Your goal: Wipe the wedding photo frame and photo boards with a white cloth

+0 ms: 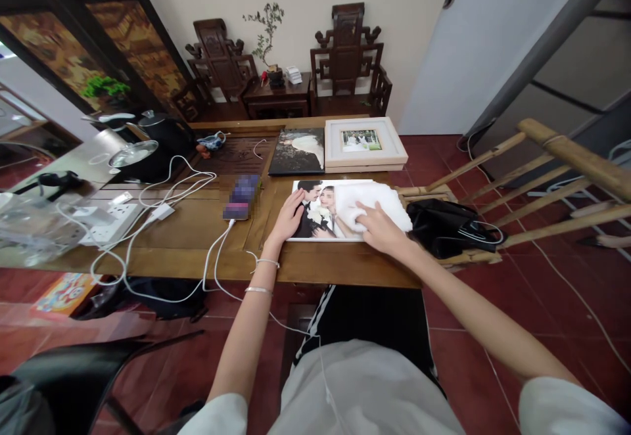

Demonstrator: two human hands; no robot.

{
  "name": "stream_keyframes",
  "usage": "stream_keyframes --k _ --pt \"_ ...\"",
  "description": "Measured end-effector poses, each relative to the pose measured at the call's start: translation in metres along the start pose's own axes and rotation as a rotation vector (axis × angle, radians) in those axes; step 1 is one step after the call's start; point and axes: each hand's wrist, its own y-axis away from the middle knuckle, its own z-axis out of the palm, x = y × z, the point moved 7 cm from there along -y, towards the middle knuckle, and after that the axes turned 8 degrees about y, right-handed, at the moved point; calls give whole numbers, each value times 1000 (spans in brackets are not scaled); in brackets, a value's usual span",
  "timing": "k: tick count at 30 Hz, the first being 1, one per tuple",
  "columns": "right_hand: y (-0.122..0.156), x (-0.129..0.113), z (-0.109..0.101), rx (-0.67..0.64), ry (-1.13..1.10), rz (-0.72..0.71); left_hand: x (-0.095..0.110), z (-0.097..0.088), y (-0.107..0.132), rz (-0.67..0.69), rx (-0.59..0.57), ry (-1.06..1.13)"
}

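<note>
A wedding photo panel [315, 215] with a white border lies on the near right part of the wooden table, showing a couple and a white bouquet. My left hand [289, 217] rests on its left edge with fingers stretched out flat. Over the panel's right side is spread a fluffy white cloth [389, 202], which hides that part of the picture. My right hand [382, 228] presses into the cloth and holds it against the panel, its fingertips partly sunk in the pile.
Behind the panel lie a dark photo panel [296, 152] and a pale framed photo [362, 146]. A phone [241, 198] on a charging cable sits to the left, near a power strip [111, 223] and tangled white cables. A bamboo chair [557, 185] with a black bag [444, 225] stands at the right.
</note>
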Motion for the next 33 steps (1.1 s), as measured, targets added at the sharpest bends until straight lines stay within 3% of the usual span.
stream_keyframes --k 6,11,14,18,23,27,30,33 --pt "46 -33 -4 -9 -109 -73 0 0 0 -1 -7 -6" --pt "57 -51 -5 -49 -138 -86 0 -1 0 2 -4 5" --pt "55 -50 -6 -42 -122 -91 0 -1 1 0 -4 4" --pt "28 -26 -8 -26 -71 -70 -1 -1 0 0 -3 3" --pt "-41 16 -11 12 8 15 -1 -2 0 -1 -1 4" --pt "-83 33 -17 51 15 50 0 -2 0 9 -3 4" --pt "-94 32 -20 56 14 60 0 -2 0 7 -3 0" --pt "-84 21 -18 46 10 60 0 -2 1 -7 -5 -2"
